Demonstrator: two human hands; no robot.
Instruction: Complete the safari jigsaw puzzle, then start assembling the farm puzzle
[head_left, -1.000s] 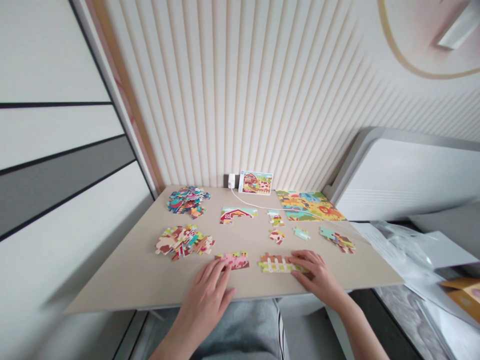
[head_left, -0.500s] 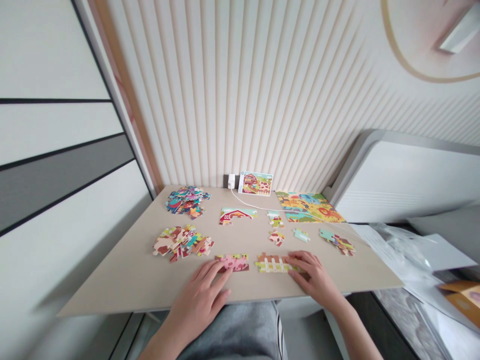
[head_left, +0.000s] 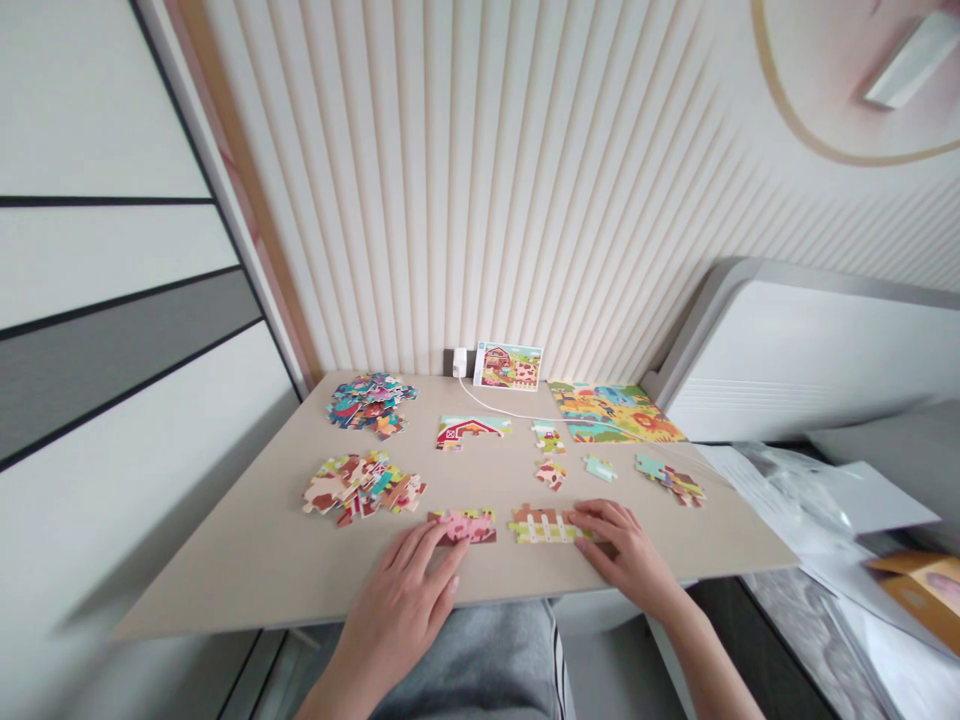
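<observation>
My left hand (head_left: 405, 592) lies at the table's front with fingers stretched, fingertips on the left part of a joined puzzle strip with a pink pig (head_left: 469, 525). My right hand (head_left: 624, 552) rests to the right, fingers and thumb apart over the right end of a white-fence puzzle strip (head_left: 540, 526). A gap separates the two strips. Beyond them lie a joined red-barn section (head_left: 469, 432), a tractor section (head_left: 548, 437), a brown-spotted piece (head_left: 550, 473) and a pale blue piece (head_left: 600, 468). The fence strip's right end is partly hidden by my fingers.
Two piles of loose pieces, one blue-purple (head_left: 371, 405) and one farm-coloured (head_left: 364, 487), lie left. Overlapping pieces (head_left: 671, 480) lie right. A picture card (head_left: 508, 367) leans at the wall beside a charger (head_left: 460, 362) with a white cable. An animal puzzle (head_left: 615, 411) lies back right.
The view has shifted slightly. Both hands stay at the same two strips, and the puzzle pieces keep their places on the table.
</observation>
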